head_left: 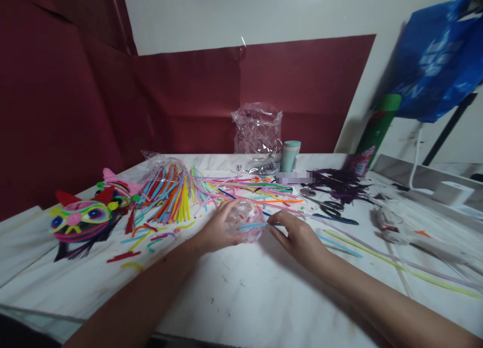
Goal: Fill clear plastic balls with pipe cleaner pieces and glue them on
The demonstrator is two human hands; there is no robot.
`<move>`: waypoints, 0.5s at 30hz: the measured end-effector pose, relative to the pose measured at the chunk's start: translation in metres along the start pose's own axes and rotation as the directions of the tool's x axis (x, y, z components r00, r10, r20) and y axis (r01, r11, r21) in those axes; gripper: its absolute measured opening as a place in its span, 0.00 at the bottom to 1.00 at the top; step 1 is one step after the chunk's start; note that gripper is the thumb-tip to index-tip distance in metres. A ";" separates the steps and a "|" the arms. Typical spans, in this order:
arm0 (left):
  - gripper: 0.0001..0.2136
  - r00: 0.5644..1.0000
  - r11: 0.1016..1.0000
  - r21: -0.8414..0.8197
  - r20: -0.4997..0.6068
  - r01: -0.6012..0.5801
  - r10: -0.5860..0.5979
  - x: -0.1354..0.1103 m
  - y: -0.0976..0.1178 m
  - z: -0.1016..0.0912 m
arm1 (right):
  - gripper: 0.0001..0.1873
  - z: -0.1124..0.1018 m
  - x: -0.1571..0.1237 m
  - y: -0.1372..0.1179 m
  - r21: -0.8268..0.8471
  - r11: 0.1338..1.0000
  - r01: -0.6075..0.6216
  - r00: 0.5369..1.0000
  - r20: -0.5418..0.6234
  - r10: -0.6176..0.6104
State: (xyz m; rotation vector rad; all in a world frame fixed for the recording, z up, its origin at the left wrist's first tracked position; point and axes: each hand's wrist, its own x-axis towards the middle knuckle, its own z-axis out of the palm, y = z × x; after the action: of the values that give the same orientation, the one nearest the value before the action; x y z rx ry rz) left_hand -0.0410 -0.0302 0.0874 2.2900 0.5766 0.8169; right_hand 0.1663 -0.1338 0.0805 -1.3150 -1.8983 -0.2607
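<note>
My left hand (222, 223) is wrapped round the side of a clear, rounded plastic piece (247, 216) with pink and red marks on it. Between the fingertips of my right hand (296, 231) is a light-blue pipe cleaner (252, 226), its free end lying across the front of the clear piece. Whether the pipe cleaner touches the plastic, I cannot tell. Several loose pipe cleaners (260, 184) lie just behind both hands. A pair of dark-handled scissors (332, 207) rests beyond my right hand.
Two colourful animal-face crafts (77, 217) stand at the left, near a bundle of pipe cleaners (169, 192). A glue gun (392, 224) lies at the right. Purple strips (335, 182), a mint-green cup (290, 155) and a crumpled clear bag (258, 131) are at the back.
</note>
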 end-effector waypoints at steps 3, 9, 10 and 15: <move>0.42 0.999 0.995 0.096 -0.044 0.011 -0.007 -0.001 0.002 0.005 | 0.06 -0.002 0.001 0.001 -0.026 1.000 -0.010 1.000 -0.015 0.010; 0.41 0.998 0.988 0.154 -0.062 -0.001 0.010 -0.002 0.006 0.008 | 0.06 -0.006 0.004 0.001 -0.039 0.999 0.004 0.999 -0.050 -0.005; 0.41 0.998 0.988 0.156 -0.060 0.004 0.005 -0.002 0.006 0.007 | 0.06 -0.006 0.004 0.001 -0.044 0.999 0.012 0.998 -0.055 -0.014; 0.41 0.999 0.988 0.150 -0.050 0.024 -0.017 -0.002 0.009 0.006 | 0.06 -0.006 0.004 0.002 -0.051 0.998 0.039 0.998 -0.055 -0.042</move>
State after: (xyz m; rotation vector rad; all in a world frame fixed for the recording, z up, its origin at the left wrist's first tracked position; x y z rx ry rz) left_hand -0.0371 -0.0403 0.0895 2.4018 0.7041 0.8462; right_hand 0.1703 -0.1332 0.0867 -1.2894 -1.8837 -0.3640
